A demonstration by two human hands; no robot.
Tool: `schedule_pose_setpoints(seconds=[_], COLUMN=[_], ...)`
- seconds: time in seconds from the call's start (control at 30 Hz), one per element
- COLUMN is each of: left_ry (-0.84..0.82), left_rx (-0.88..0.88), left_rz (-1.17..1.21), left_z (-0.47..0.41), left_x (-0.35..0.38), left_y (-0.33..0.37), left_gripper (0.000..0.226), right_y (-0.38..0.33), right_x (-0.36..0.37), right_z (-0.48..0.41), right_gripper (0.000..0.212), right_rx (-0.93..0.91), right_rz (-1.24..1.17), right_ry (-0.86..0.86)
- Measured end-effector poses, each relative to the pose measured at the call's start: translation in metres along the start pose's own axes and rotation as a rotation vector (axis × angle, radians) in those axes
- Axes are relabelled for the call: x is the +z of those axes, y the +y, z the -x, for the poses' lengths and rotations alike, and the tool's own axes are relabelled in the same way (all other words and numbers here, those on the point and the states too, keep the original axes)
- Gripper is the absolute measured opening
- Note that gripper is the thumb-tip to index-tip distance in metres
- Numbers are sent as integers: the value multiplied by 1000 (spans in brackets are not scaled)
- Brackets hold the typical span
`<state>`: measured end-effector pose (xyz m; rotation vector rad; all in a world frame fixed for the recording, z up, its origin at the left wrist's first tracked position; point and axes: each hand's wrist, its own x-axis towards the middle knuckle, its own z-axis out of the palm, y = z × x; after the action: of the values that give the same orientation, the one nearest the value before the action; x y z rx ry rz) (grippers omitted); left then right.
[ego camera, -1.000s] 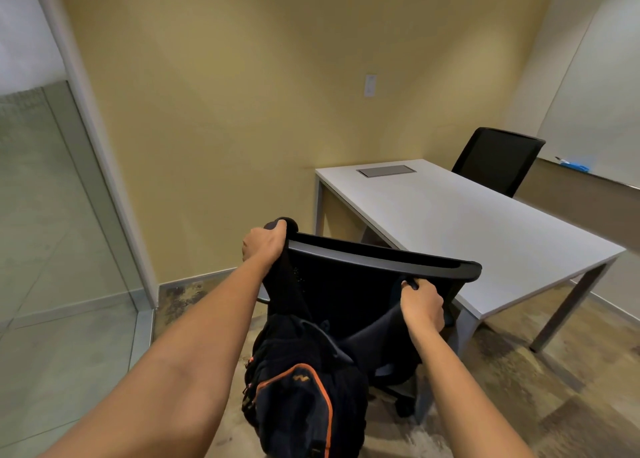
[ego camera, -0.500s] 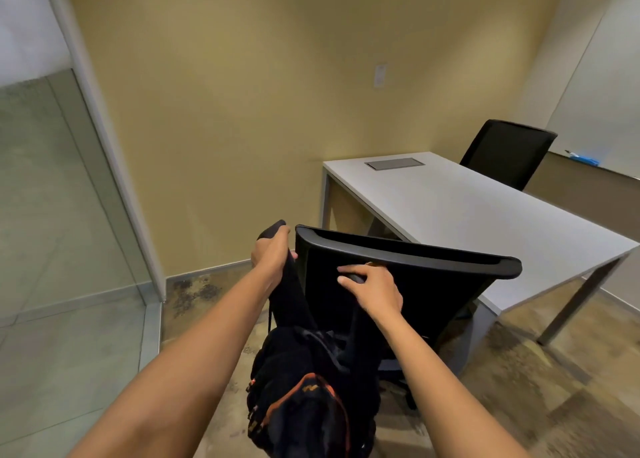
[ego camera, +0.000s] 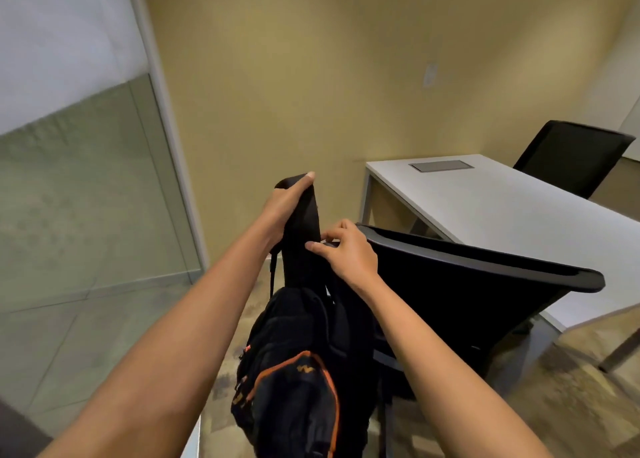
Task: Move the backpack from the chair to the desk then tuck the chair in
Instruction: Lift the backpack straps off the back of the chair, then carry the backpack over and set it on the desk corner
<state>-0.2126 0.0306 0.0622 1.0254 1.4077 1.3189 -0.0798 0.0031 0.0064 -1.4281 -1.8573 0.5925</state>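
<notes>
Hanging below both hands in the head view, the black backpack (ego camera: pixel 298 364) with orange trim is off the chair's seat and dangles in the air at the left end of the chair (ego camera: pixel 460 295) back, its body close against that back. The left hand (ego camera: pixel 285 203) is clenched on the top of the backpack's wide black strap (ego camera: pixel 300 225), thumb laid over the upper end, and this grip is the highest point of the load. Just to the right of it and a little lower, the right hand (ego camera: pixel 346 251) rests at the corner of the chair back, fingers (ego camera: pixel 317 246) touching the side of the same strap; whether this grip has closed around the strap or only presses on it cannot be told. Straight beneath the two grips the backpack's front pocket faces the camera, above patterned carpet (ego camera: pixel 554 388). To the right of the right grip runs the curved top rim of the chair back, and beyond it, farther right, lies the white counter (ego camera: pixel 502 222), with a grey inset plate (ego camera: pixel 440 165) near its far edge. A second black chair (ego camera: pixel 571 156) stands behind the counter. To the left of the left grip is a frosted glass wall (ego camera: pixel 86 198); a yellow wall (ego camera: pixel 294 77) is ahead.
</notes>
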Motion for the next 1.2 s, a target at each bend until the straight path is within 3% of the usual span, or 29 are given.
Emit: schedule_pose_setpoints(seconds=[0.1,0.17,0.3,0.4,0.43,0.57,0.67,0.83,0.93,1.03,1.13,1.2], left_ry=[-93,-185,-211,-129,-81,144,259,480,553,622,656,653], left_rx=[116,101,-5,-12,-14,48,157,246,273,302,373,430], left_rz=[-172,-262,-493,-476,-471,-394,-361,-387,-333,-272,-201,-157], left_z=[5,8,0,-13,-19,-47,-69,-115,-145,-172,-194,-209], left_x=[-47,-79,-126,-142,-145,-143,-137,-127,-122,-122,-124,-124], left_y=[-28,-64,-131,-145,-147,-142,-130,-99,-76,-50,-22,-3], left_gripper=[62,75,37,69,70,33,18,26,20,22,26,26], right_y=[-17,-28,-55,-75,-80,-90,-95,-102,-96,-76,-37,-8], right_x=[19,29,44,52,54,59,60,55,53,55,72,92], right_z=[-7,-15,-41,-65,-75,-122,-166,-246,-295,-330,-350,-356], right_gripper=[27,27,27,25,25,24,26,30,44,56,51,55], right_rx=[-7,-28,-66,-98,-107,-123,-141,-173,-201,-170,-98,-10], right_rz=[-60,-107,-240,-270,-278,-260,-193,-2,86,-172,-471,-544], right_ry=[47,46,34,48,56,90,94,157,64,-49,15,-2])
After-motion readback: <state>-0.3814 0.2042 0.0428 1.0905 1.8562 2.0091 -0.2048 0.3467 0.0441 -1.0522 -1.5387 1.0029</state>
